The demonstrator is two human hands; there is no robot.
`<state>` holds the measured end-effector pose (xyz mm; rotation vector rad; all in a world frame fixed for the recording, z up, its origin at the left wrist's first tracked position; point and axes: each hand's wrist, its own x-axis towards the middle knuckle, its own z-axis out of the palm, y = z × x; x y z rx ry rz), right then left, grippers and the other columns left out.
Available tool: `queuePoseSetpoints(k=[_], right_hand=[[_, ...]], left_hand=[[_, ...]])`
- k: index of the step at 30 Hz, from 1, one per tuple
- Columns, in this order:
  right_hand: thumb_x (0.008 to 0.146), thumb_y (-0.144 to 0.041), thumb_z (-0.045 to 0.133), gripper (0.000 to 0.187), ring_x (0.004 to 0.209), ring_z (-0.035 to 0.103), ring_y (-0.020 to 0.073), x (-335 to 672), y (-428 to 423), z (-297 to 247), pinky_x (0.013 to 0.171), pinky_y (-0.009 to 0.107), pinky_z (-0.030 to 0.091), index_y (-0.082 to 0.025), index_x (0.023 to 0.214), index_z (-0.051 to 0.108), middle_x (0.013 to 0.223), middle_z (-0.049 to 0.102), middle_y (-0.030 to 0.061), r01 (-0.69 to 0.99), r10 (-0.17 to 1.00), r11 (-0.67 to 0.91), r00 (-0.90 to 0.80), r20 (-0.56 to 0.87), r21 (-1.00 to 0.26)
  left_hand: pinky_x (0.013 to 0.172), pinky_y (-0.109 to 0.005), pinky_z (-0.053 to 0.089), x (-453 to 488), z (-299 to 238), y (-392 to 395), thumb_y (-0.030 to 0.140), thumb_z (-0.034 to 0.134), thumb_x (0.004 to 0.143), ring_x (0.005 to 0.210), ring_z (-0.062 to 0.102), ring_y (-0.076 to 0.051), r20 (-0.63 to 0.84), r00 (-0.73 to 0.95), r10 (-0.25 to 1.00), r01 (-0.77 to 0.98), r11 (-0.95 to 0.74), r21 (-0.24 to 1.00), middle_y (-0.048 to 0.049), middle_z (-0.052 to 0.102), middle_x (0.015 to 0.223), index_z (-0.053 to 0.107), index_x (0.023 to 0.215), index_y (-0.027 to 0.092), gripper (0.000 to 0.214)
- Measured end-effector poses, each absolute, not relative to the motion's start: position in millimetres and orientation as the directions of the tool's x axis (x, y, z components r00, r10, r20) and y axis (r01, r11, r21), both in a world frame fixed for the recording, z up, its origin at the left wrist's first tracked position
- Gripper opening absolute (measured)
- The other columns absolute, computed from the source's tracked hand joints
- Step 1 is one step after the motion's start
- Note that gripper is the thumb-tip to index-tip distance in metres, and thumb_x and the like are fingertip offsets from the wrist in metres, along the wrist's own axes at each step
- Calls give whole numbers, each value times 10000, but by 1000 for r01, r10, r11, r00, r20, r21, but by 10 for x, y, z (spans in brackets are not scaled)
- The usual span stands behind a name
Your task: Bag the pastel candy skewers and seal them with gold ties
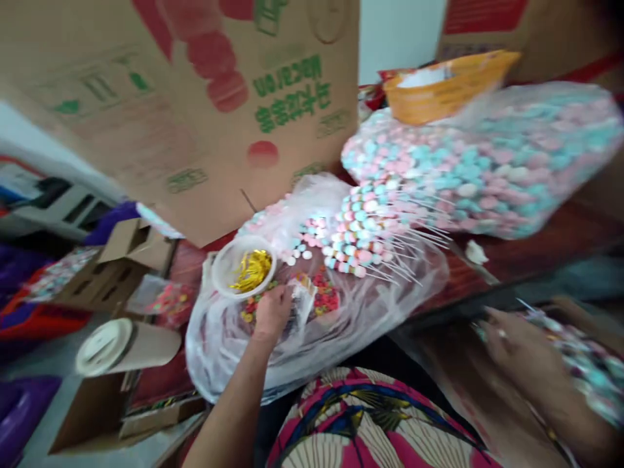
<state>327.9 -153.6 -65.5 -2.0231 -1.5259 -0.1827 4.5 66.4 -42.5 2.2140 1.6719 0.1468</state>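
Observation:
My left hand (pixel 273 311) reaches into a clear plastic bag (pixel 312 338) of small coloured candy rings (pixel 325 296). Its fingers are curled around a small clear packet (pixel 303 304). Beside it stands a white tub (pixel 244 266) holding gold twist ties. Behind them lie finished skewers (pixel 370 237) of pink, blue and white marshmallows. My right hand (pixel 519 351) is blurred at the lower right, its fingers closed on a wrapped marshmallow skewer (pixel 580 361).
A big clear bag of marshmallows (pixel 487 162) fills the upper right, with an orange basket (pixel 448 84) on it. A large cardboard box (pixel 195 97) stands behind. Small cartons (pixel 117 266) and a capped cardboard tube (pixel 127 348) lie at the left.

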Motion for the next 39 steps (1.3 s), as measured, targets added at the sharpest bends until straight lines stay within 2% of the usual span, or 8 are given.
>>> queuePoseSetpoints(k=[5,7,10,15,21,32,35,39], right_hand=[[864,-260,487,364,1150,471,287,1979,-96,-162,971,456,382,-118,1189,571,1245,554,175,800,819,437,-166,549,-410],[798,-193,543,350,1151,454,293,1599,185,13,993,475,326,-138,1139,595,1194,582,153,678,840,525,-313,444,-515],[784,-142,518,118,903,543,229,1383,310,-23,871,411,383,-171,811,629,875,641,82,558,904,421,-323,281,-715],[890,-293,439,278,590,478,135,1597,173,-387,561,258,380,-187,654,540,622,547,5,529,973,228,-165,164,-818],[809,-318,530,152,669,518,136,1876,71,-310,603,246,401,-181,848,583,729,588,-3,359,993,38,-118,-5,-933],[906,-454,377,431,526,394,126,1925,96,-388,509,253,322,-204,560,436,518,417,-18,443,994,28,80,70,-896],[920,-408,374,393,666,487,176,2251,89,-380,612,289,371,-182,654,555,661,552,53,714,967,5,176,187,-700],[846,-205,480,193,883,556,284,2661,32,-521,696,368,394,-144,900,655,945,647,156,991,971,-116,126,204,-61]], left_hand=[[917,-334,403,-199,-113,499,244,416,912,1031,595,-226,-10,436,900,815,-391,428,-96,680,1097,646,1084,191,291],[921,-352,405,-295,35,447,235,407,914,1023,591,-231,45,553,832,713,-500,492,-96,673,1103,654,1057,190,289],[829,-333,443,-392,104,438,271,439,901,892,609,-217,63,603,796,627,-520,580,-80,690,940,674,936,193,250],[606,-240,422,-259,-194,472,278,609,771,644,540,-141,-41,400,916,561,-209,801,6,603,678,623,827,173,120],[591,-222,369,-24,-171,490,285,517,828,603,467,-112,-135,558,819,431,-147,890,23,542,622,560,676,164,199],[573,-223,342,20,-281,325,375,520,864,580,404,-103,-83,526,846,393,-155,906,38,441,580,507,620,168,321],[608,-235,383,-101,-352,343,391,450,914,596,459,-117,48,516,855,396,-288,872,15,502,591,561,635,172,371],[762,-296,457,-291,-393,391,375,455,920,762,609,-173,237,501,832,332,-438,835,-51,689,806,688,883,199,294]])
